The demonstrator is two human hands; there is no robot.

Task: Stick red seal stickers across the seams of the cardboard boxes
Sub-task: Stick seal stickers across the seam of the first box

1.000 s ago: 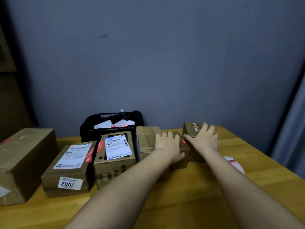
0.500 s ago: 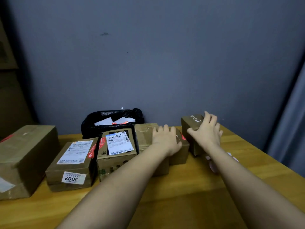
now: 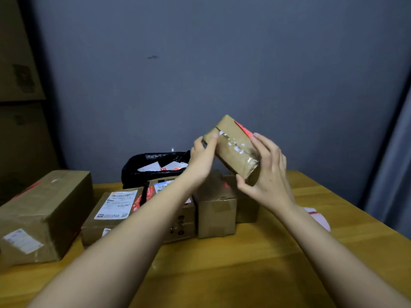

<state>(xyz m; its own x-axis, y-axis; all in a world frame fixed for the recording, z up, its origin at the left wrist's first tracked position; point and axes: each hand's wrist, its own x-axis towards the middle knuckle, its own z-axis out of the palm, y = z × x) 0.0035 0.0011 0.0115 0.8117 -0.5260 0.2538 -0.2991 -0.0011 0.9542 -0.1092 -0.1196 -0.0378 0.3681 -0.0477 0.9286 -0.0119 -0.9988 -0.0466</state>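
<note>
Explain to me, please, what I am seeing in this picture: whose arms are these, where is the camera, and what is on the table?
No machine is here: the arms belong to a person, and the one camera sits on that person's head, looking forward and down. The left hand and the right hand together hold a small cardboard box tilted in the air above the wooden table. Red shows along its upper edge, probably a seal sticker. On the table stand more boxes: a big box at far left, a labelled box beside it, a plain box in the middle. Behind them is a black bag with papers inside.
</note>
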